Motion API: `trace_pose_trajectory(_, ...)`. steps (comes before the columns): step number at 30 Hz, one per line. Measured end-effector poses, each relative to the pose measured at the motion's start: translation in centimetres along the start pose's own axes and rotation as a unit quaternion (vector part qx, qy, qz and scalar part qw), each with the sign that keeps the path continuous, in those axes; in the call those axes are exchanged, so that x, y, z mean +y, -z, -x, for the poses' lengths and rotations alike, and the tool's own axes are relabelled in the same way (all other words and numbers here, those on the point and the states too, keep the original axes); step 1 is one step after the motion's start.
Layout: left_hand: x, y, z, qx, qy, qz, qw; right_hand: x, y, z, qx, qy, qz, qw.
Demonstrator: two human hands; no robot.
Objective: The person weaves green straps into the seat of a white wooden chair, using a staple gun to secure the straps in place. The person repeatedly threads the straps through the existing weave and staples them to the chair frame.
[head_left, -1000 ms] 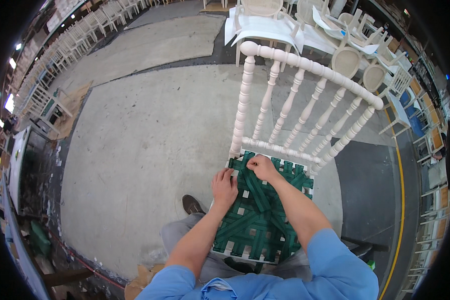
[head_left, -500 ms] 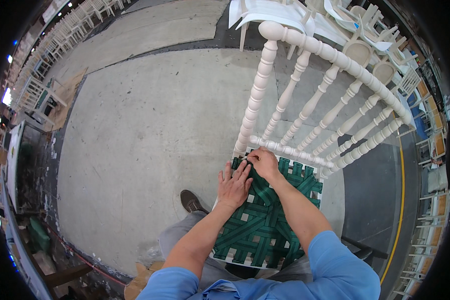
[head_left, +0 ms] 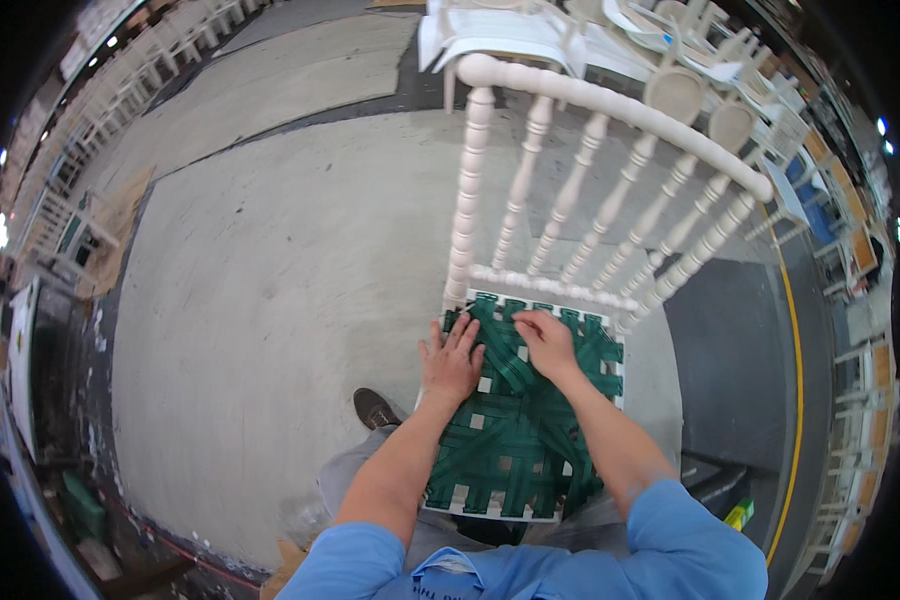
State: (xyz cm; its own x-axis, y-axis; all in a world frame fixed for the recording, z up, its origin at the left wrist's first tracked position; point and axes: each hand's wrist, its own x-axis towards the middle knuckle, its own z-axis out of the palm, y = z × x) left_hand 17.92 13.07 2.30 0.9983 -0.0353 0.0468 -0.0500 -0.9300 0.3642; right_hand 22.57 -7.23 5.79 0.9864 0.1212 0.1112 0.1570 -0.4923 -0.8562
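A white chair (head_left: 622,92) with a turned spindle back stands in front of me. Dark green straps (head_left: 515,425) are woven across its seat frame, some running diagonally. My left hand (head_left: 452,368) lies on the straps at the seat's far left corner, fingers spread. A small pale sliver (head_left: 467,308) shows by its fingertips; its kind is too small to tell. Over the far middle of the seat is my right hand (head_left: 550,348), thumb and fingertips drawn together just above the straps. Whatever they may pinch is hidden.
White chairs and seats (head_left: 510,45) are piled beyond the chair back. More chairs line the left (head_left: 65,225) and right (head_left: 863,420) sides. A yellow line (head_left: 796,370) runs along the floor at right. My shoe (head_left: 375,408) rests left of the seat.
My right hand has moved away from the left fingertips, rightward across the seat. My left hand stays at the corner. The whole view has shifted slightly, placing the chair farther left in the picture.
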Motion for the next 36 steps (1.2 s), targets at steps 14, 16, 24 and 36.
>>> trace_pose_trajectory(14,5.5,-0.9,0.8,-0.059,-0.025,-0.062,0.996,0.9,32.3,51.3,0.42,-0.547,0.34,0.639)
trace_pose_trajectory(16,1.1,0.8,-2.0,0.076,-0.122,-0.034,0.989,4.6,31.4,47.5,0.335,-0.655,0.235,0.635)
trace_pose_trajectory(24,4.7,0.6,-2.0,-0.036,-0.013,0.012,0.999,4.1,35.5,53.7,0.327,-0.577,0.208,0.719)
trace_pose_trajectory(36,1.1,0.5,-0.7,0.004,0.012,-0.013,1.0,-8.0,32.4,24.1,0.183,-0.361,-0.124,0.906)
